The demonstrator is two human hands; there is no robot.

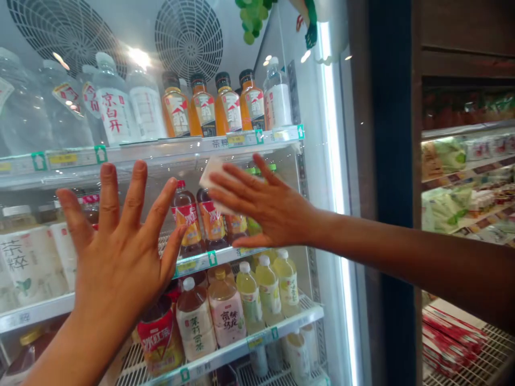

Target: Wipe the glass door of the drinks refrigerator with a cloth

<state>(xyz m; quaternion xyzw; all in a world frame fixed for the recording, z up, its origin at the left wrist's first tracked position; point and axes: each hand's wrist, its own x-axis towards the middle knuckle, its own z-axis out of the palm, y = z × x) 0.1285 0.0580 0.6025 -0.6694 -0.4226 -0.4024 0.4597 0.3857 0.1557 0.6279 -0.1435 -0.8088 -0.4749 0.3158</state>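
Observation:
My left hand (120, 241) is raised with its fingers spread, flat toward the glass door (322, 177) of a drinks fridge. My right hand (261, 203) reaches in from the right, palm to the glass and fingers stretched, pressing a folded white cloth (211, 171) under its fingertips. The cloth is partly hidden by the fingers, and whether it is paper or fabric I cannot tell. Through the glass, red-labelled iced tea bottles (188, 220) stand just behind my hands.
Inside the fridge, clear water bottles (115, 107) and orange-brown bottles (203, 110) line the top shelf. Pale yellow bottles (267, 289) and a pink-labelled bottle (227, 316) are lower. A dark door frame (392, 193) stands at right, beside shelves of packaged goods (446, 203).

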